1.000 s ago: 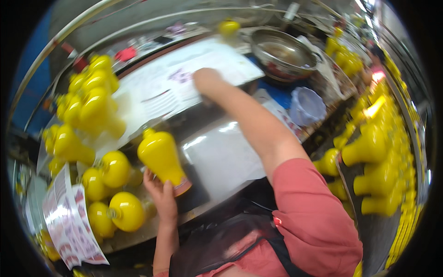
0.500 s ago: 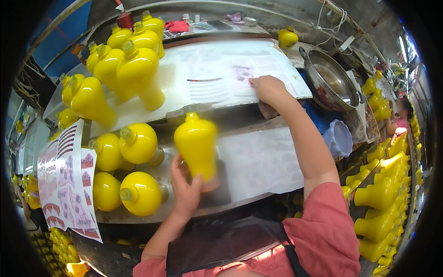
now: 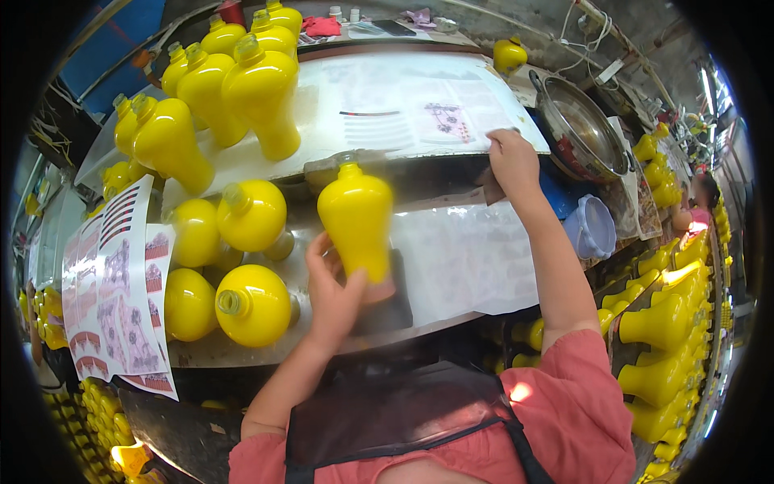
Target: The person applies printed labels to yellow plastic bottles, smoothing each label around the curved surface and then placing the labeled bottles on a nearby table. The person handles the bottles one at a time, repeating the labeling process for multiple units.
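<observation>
My left hand (image 3: 334, 292) is closed round the lower end of a glossy yellow bottle (image 3: 355, 214), which stands upright with its clear glass neck at the top. My right hand (image 3: 513, 161) is above the right end of a wet-looking white board (image 3: 322, 89), thumb and fingertips pinched together. What they pinch is too small to make out. A brown flat piece (image 3: 490, 187) shows just under that hand; whether the hand holds it is unclear. Left of the right hand, a purple floral print (image 3: 447, 119) with red spots lies on the board, beside a group of dark curved stripes (image 3: 371, 121).
Several yellow bottles (image 3: 262, 97) crowd the left of the board and the lower ledge. Printed sheets (image 3: 113, 282) hang at the left. A metal pan (image 3: 582, 121) and a pale blue bucket (image 3: 590, 227) stand at the right. More bottles (image 3: 657, 367) fill the right side.
My right hand has moved right, away from the floral print, which now shows more fully. My left hand keeps its hold on the bottle. The whole view has shifted slightly.
</observation>
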{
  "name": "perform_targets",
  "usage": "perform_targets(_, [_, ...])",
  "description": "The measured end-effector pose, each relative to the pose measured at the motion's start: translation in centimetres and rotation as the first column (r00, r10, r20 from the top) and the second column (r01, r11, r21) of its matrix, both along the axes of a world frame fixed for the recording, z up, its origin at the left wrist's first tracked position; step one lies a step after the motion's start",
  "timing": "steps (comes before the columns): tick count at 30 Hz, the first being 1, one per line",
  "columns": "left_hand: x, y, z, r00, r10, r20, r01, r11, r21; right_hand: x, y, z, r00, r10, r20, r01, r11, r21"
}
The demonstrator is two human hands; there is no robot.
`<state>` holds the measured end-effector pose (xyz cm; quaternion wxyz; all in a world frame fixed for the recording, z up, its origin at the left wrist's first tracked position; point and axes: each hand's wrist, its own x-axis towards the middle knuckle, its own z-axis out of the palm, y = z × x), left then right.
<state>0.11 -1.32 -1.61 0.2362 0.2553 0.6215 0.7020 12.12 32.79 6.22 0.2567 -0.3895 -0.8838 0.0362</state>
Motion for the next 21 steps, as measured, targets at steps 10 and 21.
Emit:
perform_targets(10, [0.1, 0.2, 0.2, 1.000, 0.009, 0.008, -0.009, 1.000, 0.003, -3.5, -0.4, -0.4, 0.890, 0.139, 0.434, -0.178, 0.983, 0.052])
perform_targets(21, [-0.2, 0.2, -0.4, 1.000, -0.004, -0.007, 0.004, 0.999, 0.038, 0.5, -0.9, -2.3, 0.976, -0.098, -0.192, 0.027, 0.939, -0.342])
